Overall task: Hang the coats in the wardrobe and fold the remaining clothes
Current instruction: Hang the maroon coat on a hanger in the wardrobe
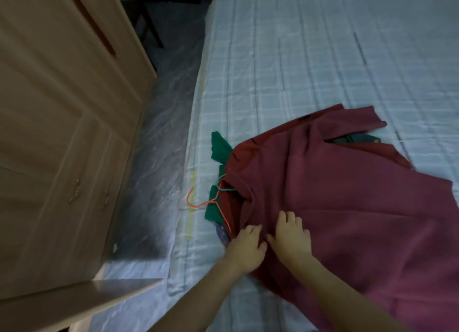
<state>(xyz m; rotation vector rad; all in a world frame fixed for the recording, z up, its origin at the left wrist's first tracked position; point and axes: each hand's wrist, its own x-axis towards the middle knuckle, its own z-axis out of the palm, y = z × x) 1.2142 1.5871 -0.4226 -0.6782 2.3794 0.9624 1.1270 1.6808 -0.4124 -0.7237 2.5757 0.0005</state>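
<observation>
A large maroon coat lies spread over the near part of the bed. An orange wire hanger pokes out from its collar end, with a green hanger's wire beside it. Under the coat lies a green garment and a blue patterned cloth. My left hand pinches the coat's edge near the collar. My right hand rests flat on the coat right beside it, fingers spread.
A light wooden wardrobe stands at the left with its door swung toward me. Plastic sheeting covers the floor between wardrobe and bed. A dark garment peeks out beneath the coat's far side.
</observation>
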